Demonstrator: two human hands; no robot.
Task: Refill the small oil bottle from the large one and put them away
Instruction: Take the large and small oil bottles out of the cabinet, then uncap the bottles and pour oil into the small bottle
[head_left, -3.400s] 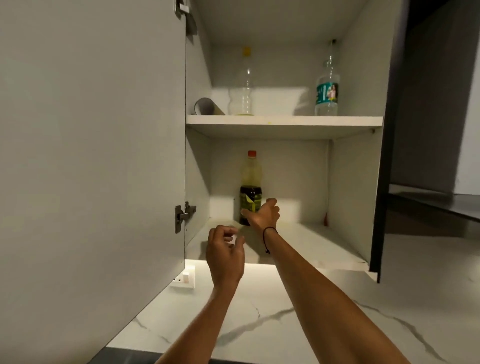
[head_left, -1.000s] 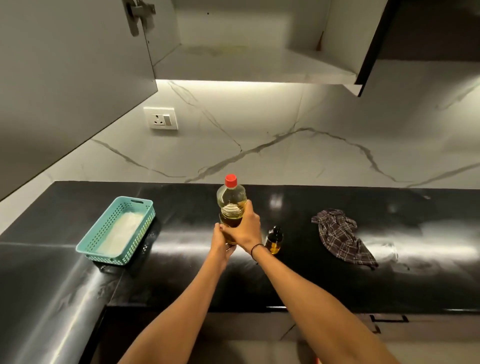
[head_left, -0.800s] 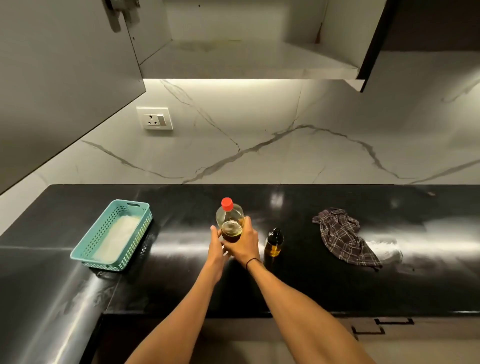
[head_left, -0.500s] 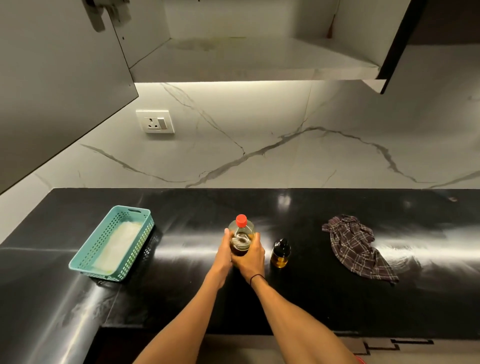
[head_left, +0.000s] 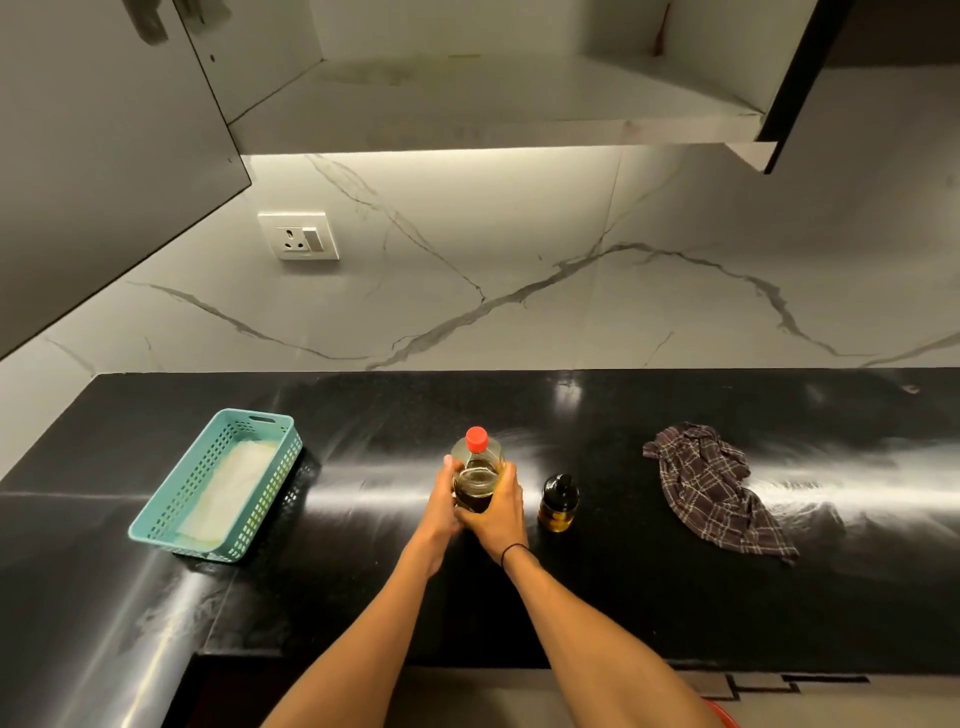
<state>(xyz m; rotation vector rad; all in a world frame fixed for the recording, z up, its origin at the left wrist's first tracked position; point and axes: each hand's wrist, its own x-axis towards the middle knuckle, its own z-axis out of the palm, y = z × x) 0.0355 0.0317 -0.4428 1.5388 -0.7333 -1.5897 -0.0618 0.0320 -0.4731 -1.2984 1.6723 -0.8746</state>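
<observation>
The large oil bottle (head_left: 477, 467), clear with a red cap and dark oil in its lower part, stands upright on the black counter (head_left: 649, 597). My left hand (head_left: 441, 506) wraps its left side and my right hand (head_left: 498, 512) its right side; both cover the lower body. The small oil bottle (head_left: 558, 503), with a black cap and amber oil, stands just to the right of my right hand, apart from it.
A teal plastic basket (head_left: 156, 525) with white lining sits at the left. A crumpled checked cloth (head_left: 711, 491) lies at the right. The wall cabinet (head_left: 493, 98) overhead is open, its door (head_left: 104, 156) swung to the left. A socket (head_left: 301, 236) is on the marble wall.
The large bottle came out of the cabinet and has been lowered onto the counter beside the small bottle. Both hands stay around it.
</observation>
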